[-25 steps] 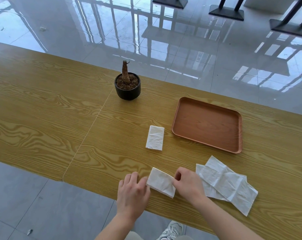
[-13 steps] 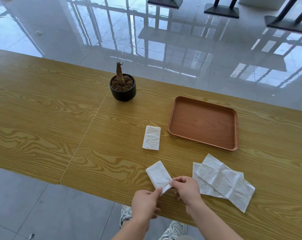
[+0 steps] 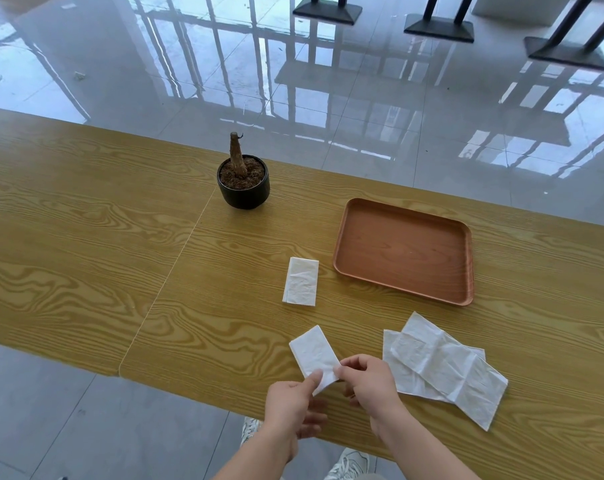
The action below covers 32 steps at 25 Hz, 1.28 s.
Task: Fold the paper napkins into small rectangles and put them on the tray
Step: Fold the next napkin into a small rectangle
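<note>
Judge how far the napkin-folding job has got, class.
Done: one folded napkin lies beside the tray, not on it. In hand: the left hand and right hand pinch a second folded napkin. Left: the unfolded napkins, and the tray holds nothing.

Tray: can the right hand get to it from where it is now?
Probably yes. The tray lies beyond the right hand with bare table between, though that hand and the left hand both pinch a folded napkin.

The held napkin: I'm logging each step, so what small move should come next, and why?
Probably carry the folded napkin, pinched by the left hand and right hand, onto the tray: it is already a small rectangle and the tray holds nothing.
</note>
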Available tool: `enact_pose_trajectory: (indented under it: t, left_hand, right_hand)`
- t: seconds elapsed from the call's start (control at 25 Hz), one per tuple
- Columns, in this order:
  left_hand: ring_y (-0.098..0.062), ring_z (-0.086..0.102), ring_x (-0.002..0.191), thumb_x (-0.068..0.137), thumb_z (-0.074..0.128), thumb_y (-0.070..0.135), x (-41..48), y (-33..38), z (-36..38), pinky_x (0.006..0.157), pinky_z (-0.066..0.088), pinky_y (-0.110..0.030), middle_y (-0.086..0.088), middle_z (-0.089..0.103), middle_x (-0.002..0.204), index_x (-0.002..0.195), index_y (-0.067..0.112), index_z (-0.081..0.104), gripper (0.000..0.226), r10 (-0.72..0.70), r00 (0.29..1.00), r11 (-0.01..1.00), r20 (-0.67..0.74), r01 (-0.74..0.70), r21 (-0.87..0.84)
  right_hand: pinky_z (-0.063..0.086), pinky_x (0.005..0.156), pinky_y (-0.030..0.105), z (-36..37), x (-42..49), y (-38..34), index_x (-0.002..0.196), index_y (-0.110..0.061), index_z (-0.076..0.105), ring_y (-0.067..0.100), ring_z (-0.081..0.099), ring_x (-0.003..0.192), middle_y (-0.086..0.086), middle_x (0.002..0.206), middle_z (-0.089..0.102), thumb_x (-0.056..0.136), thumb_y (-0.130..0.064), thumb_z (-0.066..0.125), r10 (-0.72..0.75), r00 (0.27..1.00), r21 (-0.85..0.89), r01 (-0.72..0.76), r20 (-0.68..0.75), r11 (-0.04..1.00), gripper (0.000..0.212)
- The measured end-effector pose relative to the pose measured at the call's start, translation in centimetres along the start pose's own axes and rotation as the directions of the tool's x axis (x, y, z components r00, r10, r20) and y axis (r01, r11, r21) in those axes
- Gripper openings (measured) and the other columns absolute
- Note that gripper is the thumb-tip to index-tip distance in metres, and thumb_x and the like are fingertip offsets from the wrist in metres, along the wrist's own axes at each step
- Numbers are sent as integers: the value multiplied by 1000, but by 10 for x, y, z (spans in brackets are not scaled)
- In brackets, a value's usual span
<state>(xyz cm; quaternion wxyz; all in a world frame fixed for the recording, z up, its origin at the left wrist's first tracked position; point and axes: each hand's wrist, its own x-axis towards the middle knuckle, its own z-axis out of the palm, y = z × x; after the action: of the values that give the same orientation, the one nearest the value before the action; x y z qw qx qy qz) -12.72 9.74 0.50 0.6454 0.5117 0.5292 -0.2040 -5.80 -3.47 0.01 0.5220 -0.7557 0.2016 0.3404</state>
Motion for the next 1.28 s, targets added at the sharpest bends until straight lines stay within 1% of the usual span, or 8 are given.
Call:
enact_pose_trajectory:
  t: [0.08, 0.16, 0.4, 0.6, 0.8, 0.96, 1.16, 1.28]
  left_hand:
    - [-20, 64, 49, 84, 76, 20, 1, 3, 1, 41, 43, -23, -8, 76, 67, 86, 1, 73, 19, 19, 1000, 999, -3, -19, -37]
    - [-19, 61, 48, 84, 72, 11, 3, 6, -1, 41, 41, -23, -10, 76, 68, 81, 3, 74, 10, 75, 997, 997, -28, -76, -25]
    - [-11, 59, 47, 82, 73, 18, 9, 27, -10, 45, 48, -28, -4, 72, 62, 69, 14, 75, 14, 316, 943, 943, -101, -301, 139]
    - [-12, 61, 52, 82, 75, 24, 25, 65, -21, 57, 57, -39, -1, 72, 60, 67, 20, 76, 15, 433, 894, 889, -117, -401, 222]
    - [-11, 62, 55, 83, 76, 27, 51, 105, -23, 63, 57, -38, 7, 71, 57, 69, 24, 77, 14, 500, 855, 846, -136, -449, 288]
    - [-14, 67, 67, 84, 75, 30, 71, 127, -21, 73, 58, -37, 6, 75, 72, 80, 23, 79, 9, 503, 851, 835, -152, -434, 338]
    - [-4, 67, 74, 85, 73, 30, 88, 134, -21, 67, 51, -28, 16, 73, 73, 72, 27, 76, 14, 518, 840, 799, -158, -410, 439]
    - [-2, 67, 74, 85, 73, 30, 94, 132, -21, 68, 51, -27, 16, 73, 74, 76, 25, 79, 12, 523, 840, 785, -148, -406, 467]
  right_hand:
    - [49, 53, 25, 1, -1, 0, 82, -11, 73, 13, 60, 57, 5, 79, 76, 84, -11, 73, 0, 1000, 15, 0, 4, 1000, 2]
    - [49, 53, 25, 0, -1, -1, 82, -11, 73, 13, 59, 57, 6, 79, 76, 84, -11, 73, -14, 1000, 13, 14, 5, 1000, 2]
    - [48, 51, 24, 5, 6, -15, 78, -12, 71, 9, 56, 54, -3, 66, 68, 82, -15, 77, -103, 994, -27, 104, 29, 994, 7]
    - [50, 54, 27, 19, 23, -41, 74, -18, 72, 8, 56, 54, -7, 61, 67, 81, -22, 78, -149, 988, -56, 151, 27, 987, 10]
    - [49, 59, 34, 36, 53, -74, 75, -15, 72, 13, 57, 58, -4, 65, 68, 82, -22, 78, -161, 987, -66, 159, -23, 985, 12]
    - [54, 67, 40, 46, 74, -89, 73, -18, 72, 13, 59, 64, -6, 69, 69, 82, -24, 78, -166, 984, -98, 159, -67, 982, 12]
    - [57, 74, 42, 55, 89, -92, 77, -21, 71, 13, 63, 70, -6, 77, 73, 83, -28, 76, -178, 978, -181, 157, -107, 971, 11]
    - [57, 75, 38, 57, 91, -89, 77, -22, 71, 12, 66, 75, -7, 78, 73, 83, -29, 76, -192, 974, -224, 162, -121, 961, 11]
